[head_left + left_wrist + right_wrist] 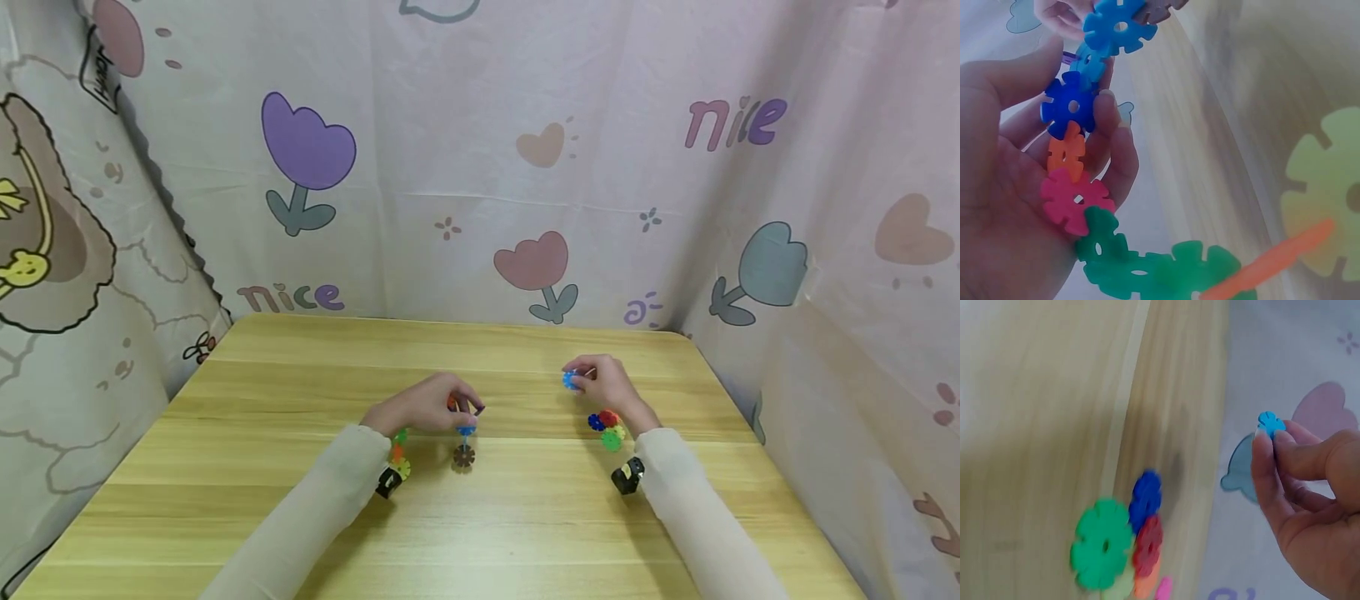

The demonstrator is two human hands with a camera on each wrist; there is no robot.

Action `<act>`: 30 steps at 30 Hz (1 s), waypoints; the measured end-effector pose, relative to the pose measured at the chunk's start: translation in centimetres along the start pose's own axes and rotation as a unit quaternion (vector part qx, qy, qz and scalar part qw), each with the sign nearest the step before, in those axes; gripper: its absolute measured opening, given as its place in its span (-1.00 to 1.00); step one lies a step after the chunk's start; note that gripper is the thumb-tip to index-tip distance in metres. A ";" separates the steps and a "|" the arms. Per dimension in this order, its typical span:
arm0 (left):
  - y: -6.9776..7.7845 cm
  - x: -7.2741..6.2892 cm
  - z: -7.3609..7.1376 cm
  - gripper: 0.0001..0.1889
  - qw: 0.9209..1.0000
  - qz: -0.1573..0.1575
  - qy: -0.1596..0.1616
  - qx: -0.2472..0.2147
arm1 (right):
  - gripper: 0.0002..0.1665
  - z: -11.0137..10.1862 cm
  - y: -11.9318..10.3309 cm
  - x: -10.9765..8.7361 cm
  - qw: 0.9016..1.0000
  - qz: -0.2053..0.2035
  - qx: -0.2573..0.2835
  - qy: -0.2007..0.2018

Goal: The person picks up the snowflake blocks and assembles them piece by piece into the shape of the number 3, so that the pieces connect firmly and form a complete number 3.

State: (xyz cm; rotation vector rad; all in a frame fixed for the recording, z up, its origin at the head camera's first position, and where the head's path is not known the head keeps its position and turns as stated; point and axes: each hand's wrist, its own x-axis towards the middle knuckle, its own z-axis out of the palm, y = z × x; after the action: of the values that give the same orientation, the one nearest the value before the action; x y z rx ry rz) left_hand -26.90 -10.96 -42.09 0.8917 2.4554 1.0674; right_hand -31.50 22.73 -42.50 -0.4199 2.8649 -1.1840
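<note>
My left hand (pixel 429 405) holds a chain of linked, notched plastic snowflake discs, its fingers curled about the dark blue disc (pixel 1071 107). From there the chain runs over an orange and a pink disc (pixel 1076 201) to green discs (pixel 1147 274), then to a yellow disc (pixel 1322 187). At its other end a brown disc (pixel 464 456) hangs below a light blue one (pixel 1120 26). Farther right, my right hand (pixel 609 390) pinches a single light blue snowflake disc (pixel 1270 423) between thumb and fingertips, above the table.
Near my right wrist, a small group of loose-looking discs lies on the wooden table (pixel 517 517): green (pixel 1102 544), dark blue (pixel 1145 501), red (pixel 1148 545), yellow and others. Each wrist carries a black camera (pixel 627 476). A patterned curtain (pixel 450 150) hangs behind the table and along its sides.
</note>
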 end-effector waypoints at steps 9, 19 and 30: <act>-0.2 0.2 0.2 -0.75 1.000 -0.009 0.012 0.000 | -0.76 1.6 -2.9 -0.3 0.998 -0.037 0.051 -0.026; 0.0 0.2 0.1 -0.74 1.000 -0.008 0.012 0.003 | -0.74 2.8 -5.4 -0.8 0.992 -0.086 0.077 -0.054; 0.0 0.4 0.1 -0.75 1.000 -0.002 0.010 0.010 | -0.73 4.1 -7.0 -1.1 0.987 -0.106 0.087 -0.082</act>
State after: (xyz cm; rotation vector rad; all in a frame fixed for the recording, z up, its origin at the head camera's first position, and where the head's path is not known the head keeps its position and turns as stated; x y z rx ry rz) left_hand -27.18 -10.67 -42.19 0.8847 2.4883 1.0572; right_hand -28.28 15.38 -40.64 -0.7900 2.6036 -1.3462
